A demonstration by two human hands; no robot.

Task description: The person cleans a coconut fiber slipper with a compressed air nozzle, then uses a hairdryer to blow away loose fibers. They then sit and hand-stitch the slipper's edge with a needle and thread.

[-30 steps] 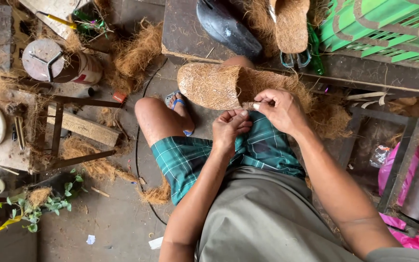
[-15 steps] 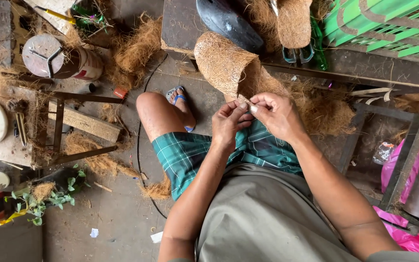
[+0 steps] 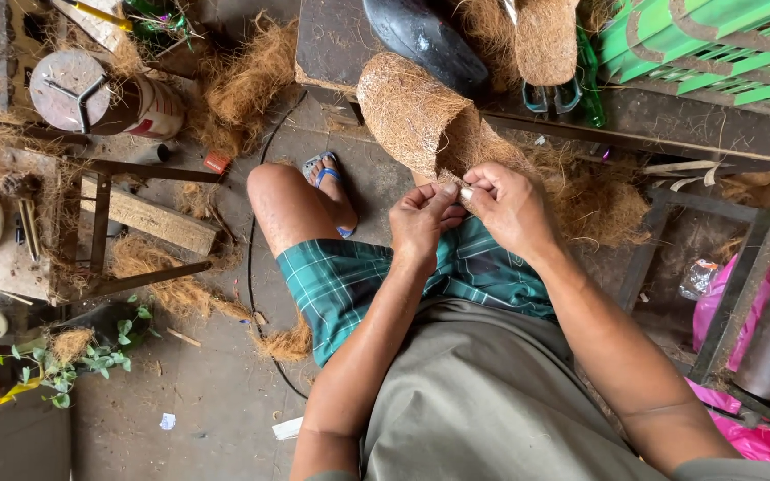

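**Both hands pinched on the edge of a coir sheet**

Here we are, looking straight down over the lap. The left hand (image 3: 422, 218) and the right hand (image 3: 508, 207) meet just above the green plaid shorts (image 3: 349, 276), knuckles almost touching. Both sets of fingers are drawn together, pinching the near edge of a curled sheet of brown coconut fibre (image 3: 412, 111). That sheet rises away from the hands, rolled into a loose open tube, its far end near the dark workbench edge (image 3: 331, 44).

Right thumb (image 3: 474, 189) presses down on the fibre edge against the forefinger; the left fingertips are bunched tight at the same spot. Whether anything thin sits between them, I cannot tell.

Left of the hands, a bare knee (image 3: 282, 196) is bent up, with a foot in a blue sandal (image 3: 324, 169) on the concrete floor beyond it. Loose tufts of brown fibre (image 3: 242, 85) lie about, a black cable (image 3: 256, 249) snakes past the leg, and green plastic crates (image 3: 715, 49) sit on the bench at top right.
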